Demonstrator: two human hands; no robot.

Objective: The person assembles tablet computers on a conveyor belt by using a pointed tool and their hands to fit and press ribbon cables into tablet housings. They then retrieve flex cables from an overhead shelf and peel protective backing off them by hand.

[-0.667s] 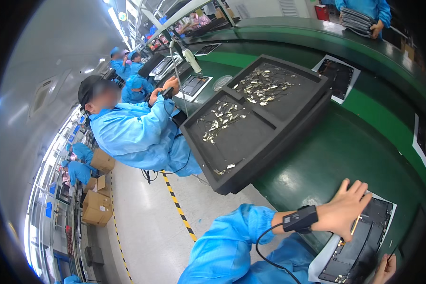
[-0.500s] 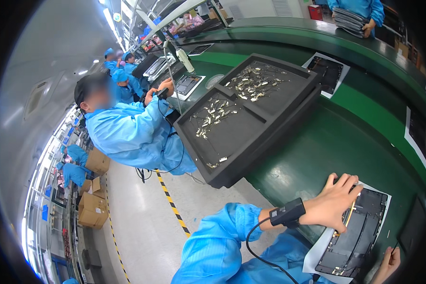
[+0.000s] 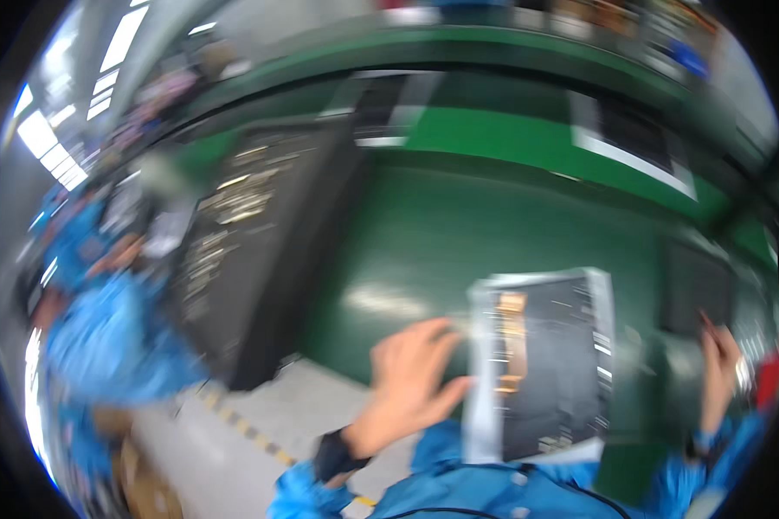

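Note:
In front of me an opened flat electronic device (image 3: 552, 368), dark with a gold strip along its left side, lies on a white sheet (image 3: 483, 424). Just left of the sheet, my left hand (image 3: 417, 381) hovers with fingers spread and holds nothing. My right hand (image 3: 720, 363) is at the right, its fingertips drawn together by the lower corner of a dark flat panel (image 3: 699, 285). Blur hides what those fingers grip, if anything.
A black tray (image 3: 273, 285) with several small metallic parts stands at the left. A person in blue (image 3: 117, 337) is beyond it. On the green bench (image 3: 407, 233), more dark devices on white sheets lie farther back, one at the back right (image 3: 636, 138).
My view has swung to the right and is blurred. My left hand has come off the device and moved left of it. My right hand stays beside the dark panel.

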